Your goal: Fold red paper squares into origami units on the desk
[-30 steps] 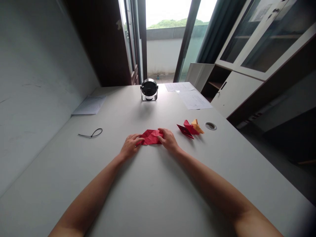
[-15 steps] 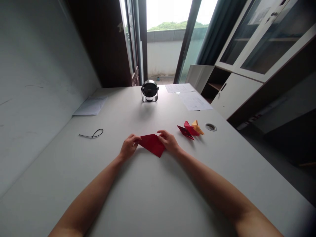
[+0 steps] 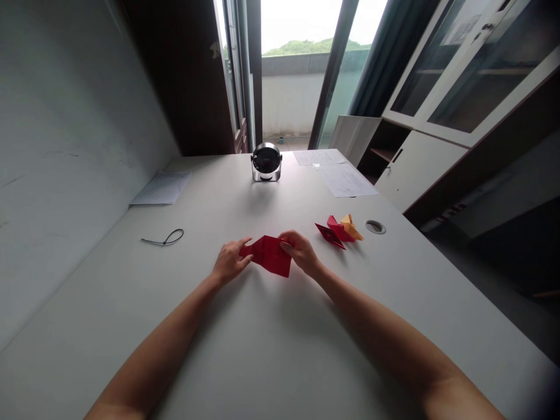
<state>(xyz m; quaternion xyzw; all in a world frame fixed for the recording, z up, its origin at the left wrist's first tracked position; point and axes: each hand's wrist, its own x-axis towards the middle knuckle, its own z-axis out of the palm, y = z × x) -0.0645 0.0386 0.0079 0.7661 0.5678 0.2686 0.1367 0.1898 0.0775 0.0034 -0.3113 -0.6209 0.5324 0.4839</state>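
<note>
A creased red paper sheet (image 3: 272, 255) is held just above the white table (image 3: 262, 338), between both hands. My left hand (image 3: 230, 261) pinches its left corner, with the index finger stretched over the paper's top edge. My right hand (image 3: 301, 251) pinches the paper's upper right edge with fingers curled. The paper's lower corner hangs down toward me.
Two folded red paper figures (image 3: 333, 231) and an orange one (image 3: 351, 226) lie to the right, beside a round cable hole (image 3: 375, 227). A small metal fan (image 3: 266, 162) stands at the back. Paper sheets (image 3: 345, 178), another sheet (image 3: 163, 188) and a black cable tie (image 3: 164, 238) lie around.
The red paper lay flat and crumpled under both hands, then was spread into a flat diamond. Now both hands have lifted and folded it slightly.
</note>
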